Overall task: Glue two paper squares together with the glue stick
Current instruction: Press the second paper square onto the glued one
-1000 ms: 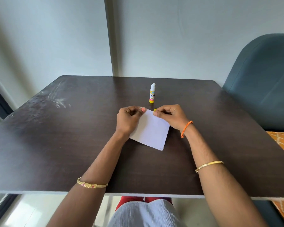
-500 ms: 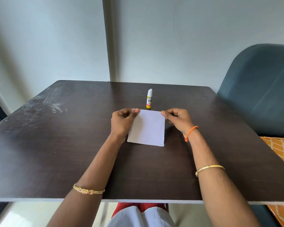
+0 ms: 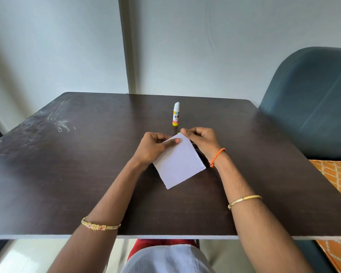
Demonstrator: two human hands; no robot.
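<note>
A white paper square (image 3: pixel 180 164) lies skewed on the dark table (image 3: pixel 67 174), its near corner pointing at me. My left hand (image 3: pixel 156 147) pinches its far corner, thumb on top. My right hand (image 3: pixel 200 141) grips the same far edge from the right. Whether one sheet or two stacked sheets are held, I cannot tell. A glue stick (image 3: pixel 176 114) with a white top and yellow base stands upright just beyond my hands, untouched. A small yellow-green bit (image 3: pixel 178 132) shows between my hands, mostly hidden.
A blue-grey padded chair (image 3: pixel 313 99) stands at the table's right side, with an orange patterned cloth (image 3: pixel 337 178) below it. A pale wall rises right behind the table's far edge. Scuff marks (image 3: pixel 57 123) streak the table's left part.
The paper was flat and square to me half a second ago; it is now turned so one corner points at me. Both hands have drawn together at its far corner.
</note>
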